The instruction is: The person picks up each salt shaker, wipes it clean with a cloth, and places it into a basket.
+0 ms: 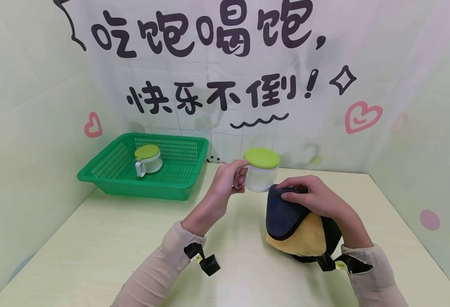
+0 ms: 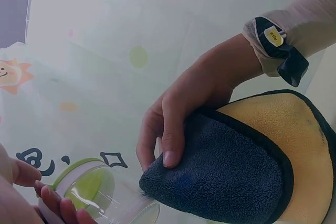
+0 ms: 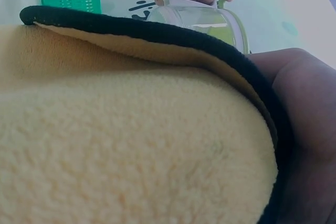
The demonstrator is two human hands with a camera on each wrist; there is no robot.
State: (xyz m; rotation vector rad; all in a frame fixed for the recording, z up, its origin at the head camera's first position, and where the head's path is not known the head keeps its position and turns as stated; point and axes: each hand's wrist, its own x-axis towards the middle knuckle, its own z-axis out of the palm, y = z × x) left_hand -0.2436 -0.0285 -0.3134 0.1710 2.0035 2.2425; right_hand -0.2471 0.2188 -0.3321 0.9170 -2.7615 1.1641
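My left hand [image 1: 226, 181] grips the handle of a clear jar [image 1: 261, 178] with a lime-green lid [image 1: 262, 157], holding it up above the table. In my right hand [image 1: 315, 196] is a folded cloth [image 1: 286, 213], dark blue on one side and yellow on the other with a black border. Thumb and fingers pinch its upper end, and the rest hangs down. The blue tip of the cloth comes right up to the jar's lower side, as the left wrist view also shows. Yellow fleece [image 3: 136, 129] fills most of the right wrist view, hiding much of the right hand.
A green plastic basket [image 1: 140, 192] stands at the back left of the pale wooden table [image 1: 240, 273]. Inside it sits a second lidded jar [image 1: 152, 163] with its handle toward me. A printed white curtain [image 1: 209, 119] hangs behind the table.
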